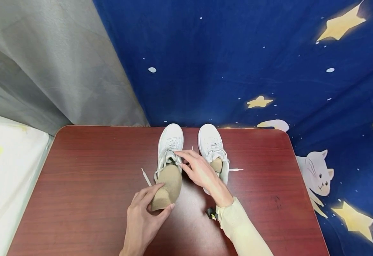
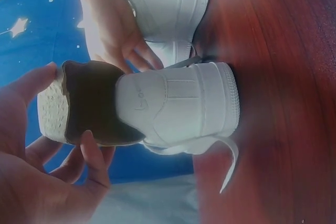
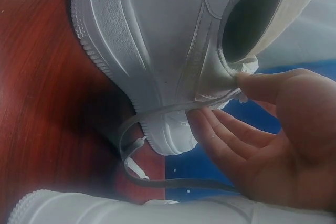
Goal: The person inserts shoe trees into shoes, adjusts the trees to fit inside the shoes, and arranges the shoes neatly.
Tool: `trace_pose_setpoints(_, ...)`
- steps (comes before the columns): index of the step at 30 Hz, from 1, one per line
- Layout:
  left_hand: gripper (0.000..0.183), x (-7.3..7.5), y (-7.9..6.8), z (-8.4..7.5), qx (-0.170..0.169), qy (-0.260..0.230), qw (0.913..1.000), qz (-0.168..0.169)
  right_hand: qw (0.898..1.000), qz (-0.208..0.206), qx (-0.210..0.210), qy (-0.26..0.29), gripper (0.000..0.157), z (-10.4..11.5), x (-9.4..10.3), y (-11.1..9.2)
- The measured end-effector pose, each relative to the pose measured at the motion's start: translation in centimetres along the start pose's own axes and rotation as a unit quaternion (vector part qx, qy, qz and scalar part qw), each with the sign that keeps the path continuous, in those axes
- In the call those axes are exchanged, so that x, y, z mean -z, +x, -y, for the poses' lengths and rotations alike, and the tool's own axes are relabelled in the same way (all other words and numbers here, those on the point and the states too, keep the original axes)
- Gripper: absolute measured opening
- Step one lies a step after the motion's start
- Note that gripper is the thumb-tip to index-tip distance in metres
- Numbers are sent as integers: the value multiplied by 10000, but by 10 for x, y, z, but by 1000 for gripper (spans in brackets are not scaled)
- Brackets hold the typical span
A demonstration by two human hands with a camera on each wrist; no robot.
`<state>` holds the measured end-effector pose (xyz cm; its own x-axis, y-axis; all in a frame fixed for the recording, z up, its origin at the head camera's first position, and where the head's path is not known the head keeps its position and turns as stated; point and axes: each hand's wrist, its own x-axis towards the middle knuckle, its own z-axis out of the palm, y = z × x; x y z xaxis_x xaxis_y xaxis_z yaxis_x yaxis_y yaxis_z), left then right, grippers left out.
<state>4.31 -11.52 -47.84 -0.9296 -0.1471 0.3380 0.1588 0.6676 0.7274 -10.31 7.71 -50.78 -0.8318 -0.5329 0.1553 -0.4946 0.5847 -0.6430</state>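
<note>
Two white lace-up shoes stand side by side, toes away from me: the left shoe (image 1: pixel 171 137) and the right shoe (image 1: pixel 209 136). A beige insole (image 1: pixel 170 179) slants out of the left shoe's opening, its front part hidden inside. My left hand (image 1: pixel 143 213) pinches the insole's heel end by its edges; the left wrist view shows its darker underside (image 2: pixel 92 103) above the shoe's heel (image 2: pixel 144 100). My right hand (image 1: pixel 202 172) pinches the left shoe's collar beside the tongue, thumb (image 3: pixel 262 85) at the opening's edge and fingertips against the outer side by the lace (image 3: pixel 173 108).
The reddish-brown table (image 1: pixel 87 185) carries both shoes near its far edge. Loose lace ends, one white tip (image 1: pixel 146 177) among them, lie beside the shoes. A small dark object (image 1: pixel 211 213) sits by the right sleeve (image 1: pixel 241 224). Blue star-print curtain (image 1: pixel 205 71) hangs behind.
</note>
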Motion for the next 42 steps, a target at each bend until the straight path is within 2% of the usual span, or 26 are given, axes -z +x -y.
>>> trace_pose_setpoints(10,60,-6,7,0,13,-32,10000,68,9999,21,-116,-42,44,0,2,1)
trace_pose_setpoints(23,59,-11,6,6,-45,-21,10000,39,9996,135,-137,-199,41,2,0,-4)
trace_pose_setpoints(28,60,-13,4,13,-142,-229,9995,164,9996,141,-140,-198,41,2,-1,-4)
trace_pose_setpoints(34,58,-15,3,18,-249,-552,9981,84,9997,59,-185,-159,40,3,-3,-4)
trace_pose_setpoints(42,56,-15,13,20,-370,-660,9971,95,9998,-4,-118,-130,40,4,0,-2)
